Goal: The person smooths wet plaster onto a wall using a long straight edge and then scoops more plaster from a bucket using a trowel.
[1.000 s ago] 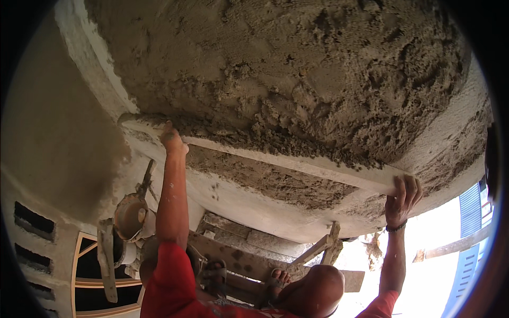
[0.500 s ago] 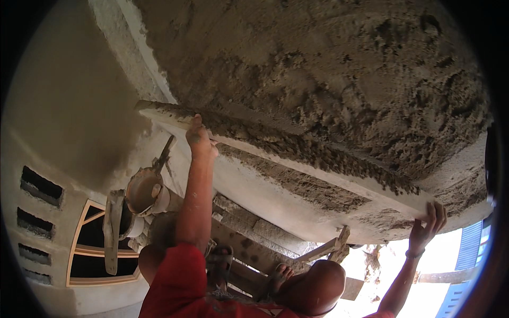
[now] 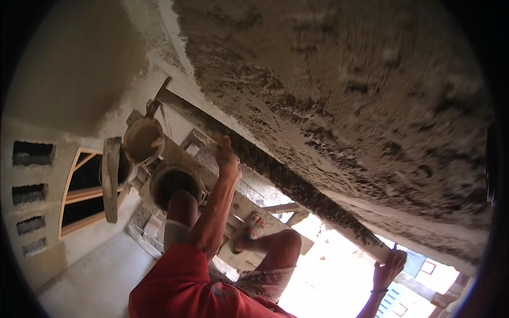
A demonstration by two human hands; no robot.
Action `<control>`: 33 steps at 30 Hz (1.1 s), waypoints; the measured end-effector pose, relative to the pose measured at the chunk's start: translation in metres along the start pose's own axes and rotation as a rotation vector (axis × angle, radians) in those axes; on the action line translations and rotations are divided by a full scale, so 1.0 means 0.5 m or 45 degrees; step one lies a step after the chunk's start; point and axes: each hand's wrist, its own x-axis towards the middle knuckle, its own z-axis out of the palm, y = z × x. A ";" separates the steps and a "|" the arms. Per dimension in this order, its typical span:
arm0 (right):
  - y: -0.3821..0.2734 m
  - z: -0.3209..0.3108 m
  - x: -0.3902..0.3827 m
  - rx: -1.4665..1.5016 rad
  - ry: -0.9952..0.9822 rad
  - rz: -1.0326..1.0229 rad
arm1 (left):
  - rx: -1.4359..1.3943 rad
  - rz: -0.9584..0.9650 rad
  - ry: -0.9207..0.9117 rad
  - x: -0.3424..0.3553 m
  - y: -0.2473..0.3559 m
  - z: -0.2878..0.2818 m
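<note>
My left hand grips a long straightedge board that runs diagonally from upper left to lower right, with a thick line of wet mortar along it. My right hand is closed round the board's lower right end. The board lies along the edge of a broad surface coated in rough, lumpy grey mortar; whether it touches that surface along its whole length I cannot tell.
Below left are a mortar bucket, a dark bucket and an upright wooden slat. My legs and sandalled foot rest on scaffold planks. Left is a wall with openings and a framed window; bright daylight shows at lower right.
The view has tilted and shifted. The board and both my hands now sit lower relative to the mortared surface, the board slants more steeply, and more of the buckets and my legs shows.
</note>
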 end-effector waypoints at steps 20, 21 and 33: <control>0.285 -0.659 0.161 -0.256 -0.787 -0.933 | -0.122 -0.580 0.216 -0.393 0.185 -0.173; 0.262 -0.715 0.187 -0.201 -0.719 -0.948 | -0.159 -0.556 0.259 -0.395 0.166 -0.194; -0.190 -1.219 0.273 -0.231 -0.323 -1.466 | -1.103 -0.202 -0.066 -0.278 -0.016 -0.337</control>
